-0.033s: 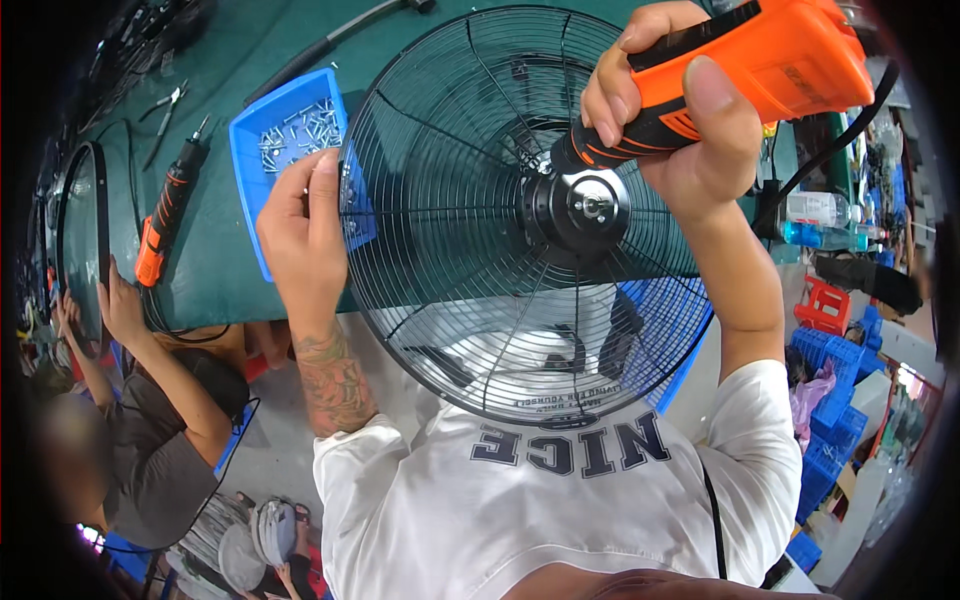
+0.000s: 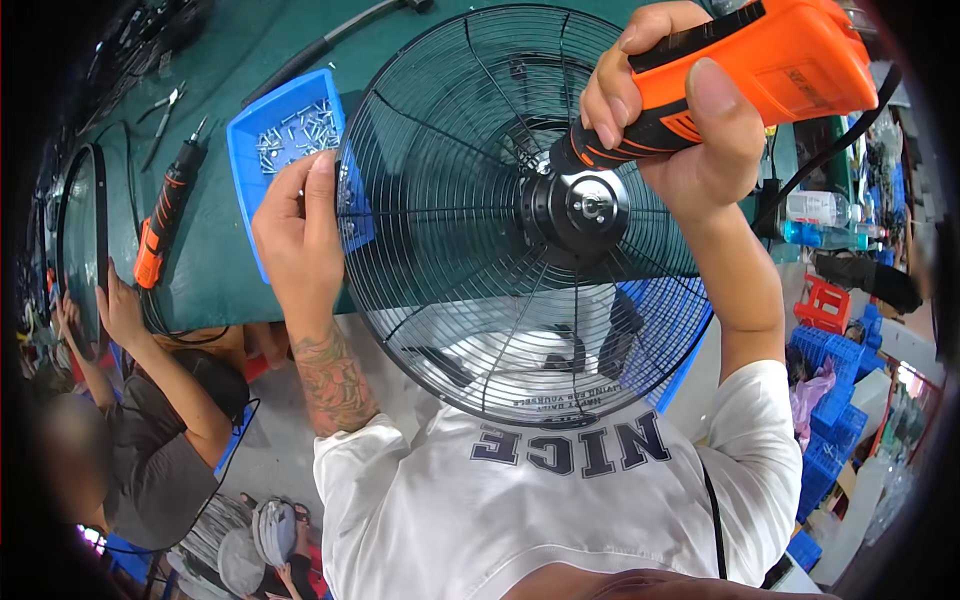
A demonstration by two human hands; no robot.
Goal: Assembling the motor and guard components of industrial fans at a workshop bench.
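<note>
Fan cage (image 2: 430,212) sits between my hands, shifted barely outward with the left hand (image 2: 305,235), whose grip I can't tell; the right hand (image 2: 700,150) clutches the orange driver (image 2: 795,65), unmoved near the hub (image 2: 590,208), so the work seems little advanced

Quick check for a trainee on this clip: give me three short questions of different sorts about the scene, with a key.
1. What does the right hand grip?
a) pliers
b) an orange-and-black power tool
c) a water bottle

2. True or false: a second orange-and-black tool lies on the green table, left of the blue bin of screws.

3. Fill in: the left hand is at the ____ edge of the black wire guard.

Key: 1 b; 2 true; 3 left.
</note>
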